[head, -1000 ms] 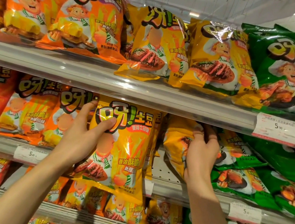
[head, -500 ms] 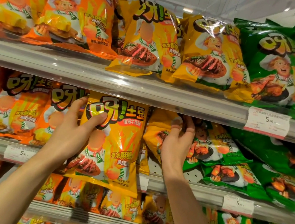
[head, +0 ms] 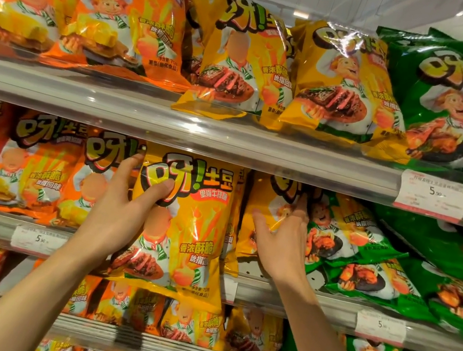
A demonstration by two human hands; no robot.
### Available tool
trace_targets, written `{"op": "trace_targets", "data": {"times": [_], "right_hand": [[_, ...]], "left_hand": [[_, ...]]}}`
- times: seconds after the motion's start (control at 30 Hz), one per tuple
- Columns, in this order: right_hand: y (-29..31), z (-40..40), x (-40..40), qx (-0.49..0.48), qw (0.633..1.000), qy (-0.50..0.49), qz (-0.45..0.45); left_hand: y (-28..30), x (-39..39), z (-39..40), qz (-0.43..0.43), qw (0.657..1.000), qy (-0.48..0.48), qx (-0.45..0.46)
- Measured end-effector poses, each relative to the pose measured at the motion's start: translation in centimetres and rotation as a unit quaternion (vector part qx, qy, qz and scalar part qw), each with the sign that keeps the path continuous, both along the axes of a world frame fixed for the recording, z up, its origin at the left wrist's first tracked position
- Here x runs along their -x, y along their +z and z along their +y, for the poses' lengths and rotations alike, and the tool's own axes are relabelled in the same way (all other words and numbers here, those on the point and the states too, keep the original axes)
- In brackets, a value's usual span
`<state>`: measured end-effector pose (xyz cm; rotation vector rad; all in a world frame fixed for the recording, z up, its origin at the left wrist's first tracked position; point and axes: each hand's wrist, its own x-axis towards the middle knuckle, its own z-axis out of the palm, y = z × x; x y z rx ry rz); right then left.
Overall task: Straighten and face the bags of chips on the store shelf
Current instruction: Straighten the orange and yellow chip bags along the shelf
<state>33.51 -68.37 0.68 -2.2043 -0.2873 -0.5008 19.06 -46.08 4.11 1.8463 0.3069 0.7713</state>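
Observation:
A yellow chip bag [head: 190, 224] stands upright at the front of the middle shelf [head: 274, 294], its face toward me. My left hand [head: 122, 205] grips its left edge, thumb across the logo and fingers behind. To its right a second yellow bag [head: 266, 200] sits further back, partly hidden. My right hand [head: 280, 239] holds that bag, thumb on its front and fingers round its right side, between it and the green bags [head: 363, 260] that lie tilted and slumped.
Orange bags [head: 40, 166] fill the middle shelf's left part. The upper shelf [head: 141, 116] carries orange, yellow and green bags, one yellow bag overhanging its lip. Price tags [head: 432, 195] hang on the shelf rails. More bags stand on the lower shelf [head: 197, 324].
My right hand has pulled the second yellow bag left and upright, away from the green bags. My left hand kept its hold on the front yellow bag.

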Motion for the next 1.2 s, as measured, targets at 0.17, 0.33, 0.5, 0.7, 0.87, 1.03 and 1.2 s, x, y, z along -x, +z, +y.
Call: {"op": "trace_targets", "data": {"times": [0.17, 0.33, 0.5, 0.7, 0.87, 1.03, 1.2], "right_hand": [[0.7, 1.1, -1.4, -0.003, 1.000, -0.004, -0.019], [0.5, 1.7, -1.8, -0.005, 1.000, 0.030, -0.001], [0.8, 0.0, -1.0, -0.106, 0.990, 0.084, 0.037], [2.0, -2.9, -0.3, -0.047, 0.995, 0.076, 0.039], [3.5, -5.6, -1.5, -0.021, 0.993, 0.094, 0.065], [3.7, -7.1, -1.1, -0.103, 0.977, 0.147, 0.116], [2.9, -7.0, 0.2, -0.094, 0.978, 0.124, 0.139]], "left_hand": [[0.0, 0.0, -0.3, -0.011, 1.000, -0.002, -0.002], [-0.1, 0.2, -0.5, -0.014, 1.000, -0.005, -0.007], [-0.2, 0.5, -1.0, -0.019, 1.000, 0.002, -0.014], [-0.4, 0.3, -3.5, -0.022, 0.999, -0.013, -0.034], [-0.1, -1.0, -7.0, 0.012, 0.995, 0.012, -0.097], [0.3, -3.9, -10.7, 0.055, 0.985, 0.011, -0.162], [0.8, -7.6, -13.9, 0.066, 0.989, 0.022, -0.132]]}}
